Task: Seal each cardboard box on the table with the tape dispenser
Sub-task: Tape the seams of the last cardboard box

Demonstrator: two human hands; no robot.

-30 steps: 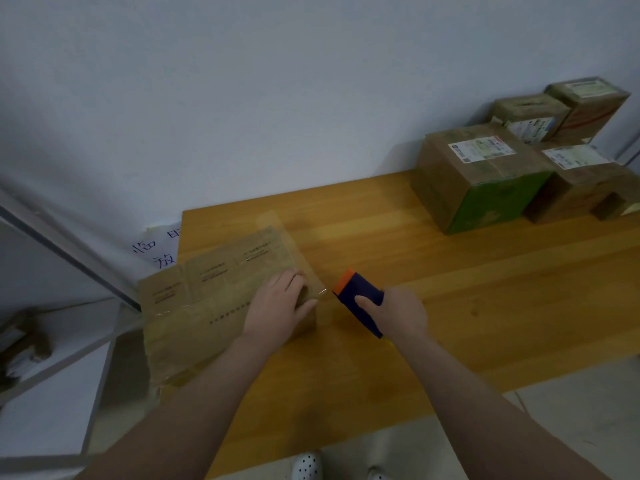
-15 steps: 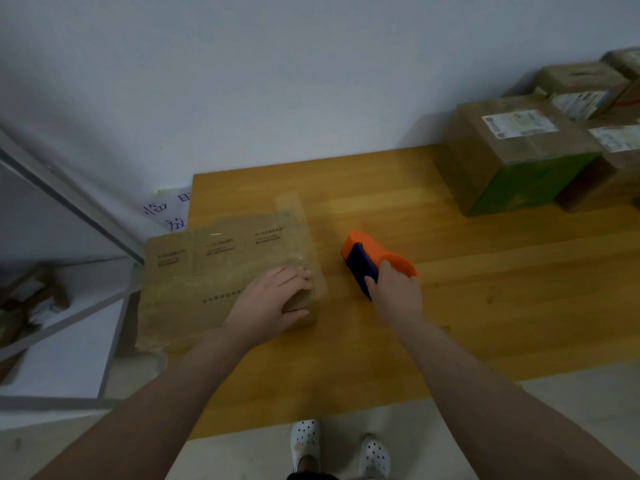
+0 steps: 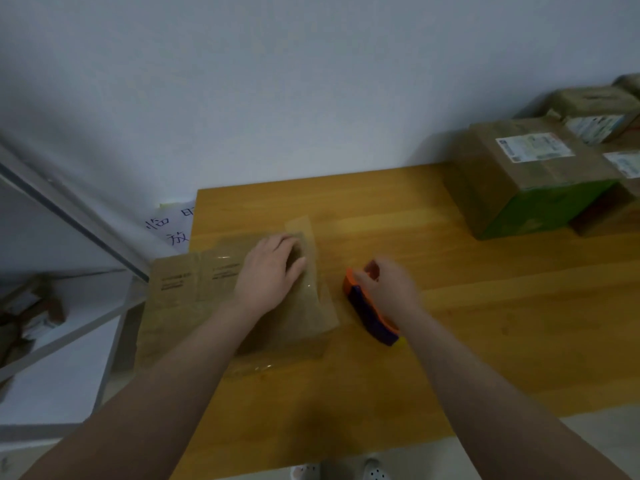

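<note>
Cardboard box at the left edge of the table, left hand pressing flat on it, fingers straight. Tape dispenser just beside it; blurred right hand on it, grip indiscernible.

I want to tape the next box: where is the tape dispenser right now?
In the head view, the tape dispenser lies on the wooden table, just right of the cardboard box and partly under the right hand.
</note>
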